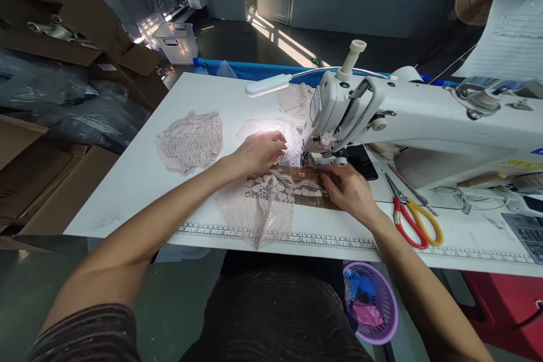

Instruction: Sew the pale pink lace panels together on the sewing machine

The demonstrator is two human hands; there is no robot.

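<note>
1. Head view, hands: The left hand (263, 151) is bent, fingers part-way curled, over the edge of a brightly lit lace piece (253, 126). Its fingertips are hard to see, so I cannot tell if it pinches the lace.
2. The right hand (350, 189) is loosely bent by the needle end of the white sewing machine (365, 107). Its thumb is at the end of the front lace piece (265, 206). Some fingertips are hidden, so I cannot tell if it grips anything.
3. The front lace lies partly on a shiny brown strip (311, 201) and hangs over the printed ruler (322, 240), hiding some numbers.
4. The machine hides part of a back lace piece (294, 99). Another lace piece (190, 141) lies flat at the left.
5. The machine partly covers a black flat thing (360, 163). Red-and-yellow scissors (403, 201) lie near the right hand.
6. The paper (504, 39) is cut off at the right; its writing is too small to read.
</note>
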